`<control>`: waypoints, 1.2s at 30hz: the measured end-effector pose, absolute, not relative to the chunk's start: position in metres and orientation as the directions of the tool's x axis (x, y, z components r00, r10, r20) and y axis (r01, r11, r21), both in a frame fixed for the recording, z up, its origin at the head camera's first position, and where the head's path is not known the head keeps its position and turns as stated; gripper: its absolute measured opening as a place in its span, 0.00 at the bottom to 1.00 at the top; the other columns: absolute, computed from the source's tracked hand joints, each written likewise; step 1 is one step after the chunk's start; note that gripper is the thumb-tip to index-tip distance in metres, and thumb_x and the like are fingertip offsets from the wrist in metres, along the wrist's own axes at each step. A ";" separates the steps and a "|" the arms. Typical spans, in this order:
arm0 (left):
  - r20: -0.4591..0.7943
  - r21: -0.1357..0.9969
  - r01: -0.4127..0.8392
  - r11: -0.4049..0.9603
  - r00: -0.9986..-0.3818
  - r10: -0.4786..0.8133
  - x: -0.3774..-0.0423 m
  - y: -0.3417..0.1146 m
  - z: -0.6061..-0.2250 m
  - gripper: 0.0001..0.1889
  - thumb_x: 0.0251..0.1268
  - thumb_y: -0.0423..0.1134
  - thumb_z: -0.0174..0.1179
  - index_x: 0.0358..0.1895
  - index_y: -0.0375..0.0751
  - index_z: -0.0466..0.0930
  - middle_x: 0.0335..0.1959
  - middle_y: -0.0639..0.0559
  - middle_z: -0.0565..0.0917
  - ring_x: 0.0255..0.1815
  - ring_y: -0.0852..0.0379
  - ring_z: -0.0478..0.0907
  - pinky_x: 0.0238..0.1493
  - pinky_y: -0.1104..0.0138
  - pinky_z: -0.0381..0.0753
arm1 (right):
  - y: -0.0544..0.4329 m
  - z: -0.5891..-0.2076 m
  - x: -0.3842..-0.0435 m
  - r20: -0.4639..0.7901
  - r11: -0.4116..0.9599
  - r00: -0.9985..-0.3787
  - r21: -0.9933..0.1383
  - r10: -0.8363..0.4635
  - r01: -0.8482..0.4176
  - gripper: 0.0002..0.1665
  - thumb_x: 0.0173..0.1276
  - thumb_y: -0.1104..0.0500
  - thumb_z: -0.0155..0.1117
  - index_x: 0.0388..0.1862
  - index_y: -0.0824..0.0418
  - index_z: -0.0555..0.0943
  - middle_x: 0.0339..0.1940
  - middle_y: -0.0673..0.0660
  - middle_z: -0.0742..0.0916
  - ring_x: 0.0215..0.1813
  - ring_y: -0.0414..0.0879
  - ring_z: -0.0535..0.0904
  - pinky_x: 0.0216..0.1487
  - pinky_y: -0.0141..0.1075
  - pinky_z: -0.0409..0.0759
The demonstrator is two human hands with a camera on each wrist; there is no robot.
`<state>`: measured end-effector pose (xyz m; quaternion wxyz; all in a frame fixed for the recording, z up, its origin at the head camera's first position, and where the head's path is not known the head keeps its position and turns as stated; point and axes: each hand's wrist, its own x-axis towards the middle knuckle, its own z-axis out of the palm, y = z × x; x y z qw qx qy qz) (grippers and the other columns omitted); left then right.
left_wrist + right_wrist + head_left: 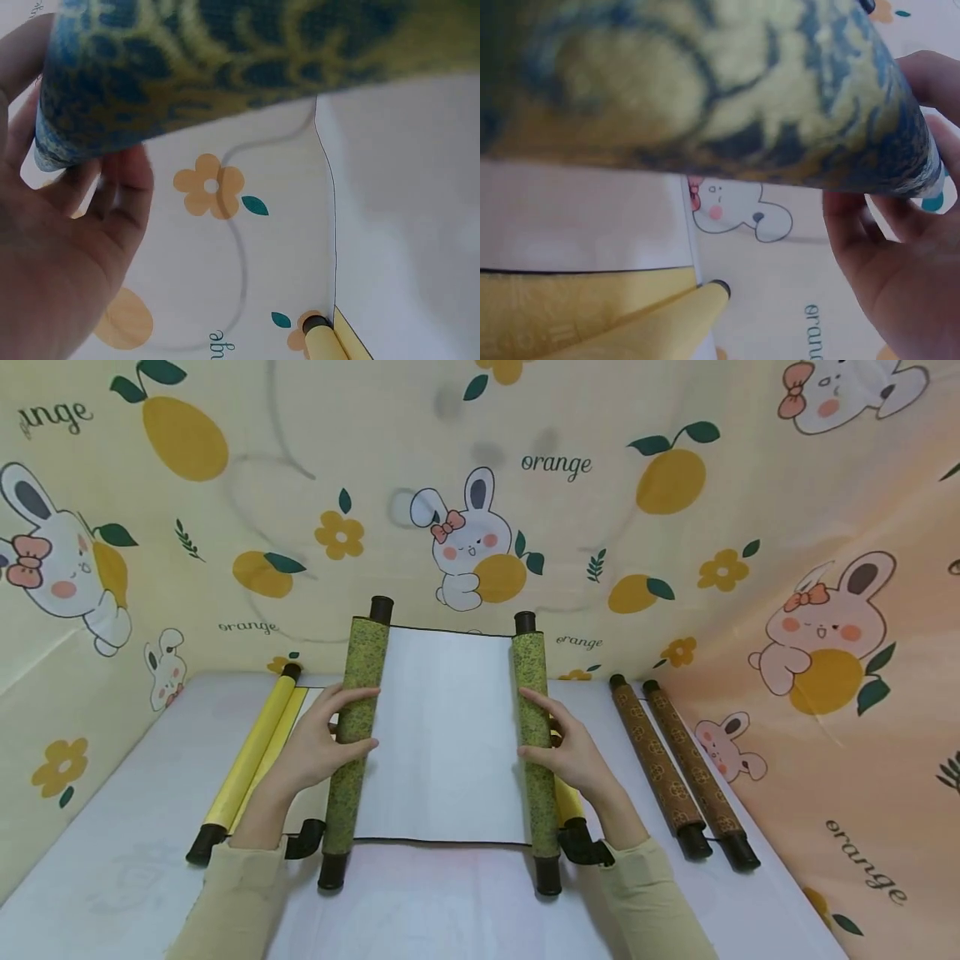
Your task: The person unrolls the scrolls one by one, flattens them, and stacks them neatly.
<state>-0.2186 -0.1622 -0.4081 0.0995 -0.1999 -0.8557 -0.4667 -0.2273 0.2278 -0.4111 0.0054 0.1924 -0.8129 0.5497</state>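
Observation:
Both hands hold up a hand scroll with green patterned backing and black end knobs, partly unrolled and tilted upright. Its white sheet spans between the two rolls. My left hand grips the left green roll, thumb and fingers around its sides. On the other side my right hand grips the right green roll likewise. Close up, the patterned roll fills the top of the left wrist view, and the right roll that of the right wrist view. Some fingers are hidden behind the rolls.
A yellow scroll lies on the white table at left. Behind the green scroll, more yellow and black knobs show, partly hidden. Two joined brown patterned rolls lie at right. A printed cloth backdrop stands behind.

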 end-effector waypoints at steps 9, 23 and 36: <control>0.427 0.725 0.488 0.485 -0.872 0.240 -0.214 -0.174 -0.412 0.35 0.62 0.27 0.71 0.73 0.44 0.74 0.73 0.42 0.70 0.70 0.43 0.68 0.47 0.55 0.75 | 0.233 -0.406 -0.226 0.245 0.308 -0.913 -0.886 -0.327 -0.348 0.50 0.66 0.70 0.71 0.82 0.44 0.65 0.82 0.54 0.66 0.58 0.58 0.76 0.48 0.42 0.80; 0.420 0.698 0.495 0.518 -0.868 0.264 -0.213 -0.180 -0.405 0.35 0.62 0.24 0.64 0.74 0.43 0.72 0.77 0.33 0.60 0.75 0.30 0.60 0.51 0.41 0.76 | 0.246 -0.404 -0.221 0.187 0.326 -0.945 -0.905 -0.269 -0.272 0.50 0.63 0.76 0.55 0.81 0.42 0.67 0.84 0.52 0.62 0.53 0.59 0.71 0.35 0.39 0.69; 0.433 0.704 0.511 0.493 -0.859 0.273 -0.216 -0.189 -0.403 0.35 0.61 0.24 0.67 0.74 0.44 0.72 0.74 0.35 0.62 0.65 0.36 0.66 0.42 0.54 0.79 | 0.244 -0.407 -0.224 0.206 0.376 -0.944 -0.879 -0.258 -0.294 0.51 0.64 0.66 0.77 0.82 0.45 0.65 0.82 0.59 0.61 0.75 0.63 0.65 0.57 0.51 0.77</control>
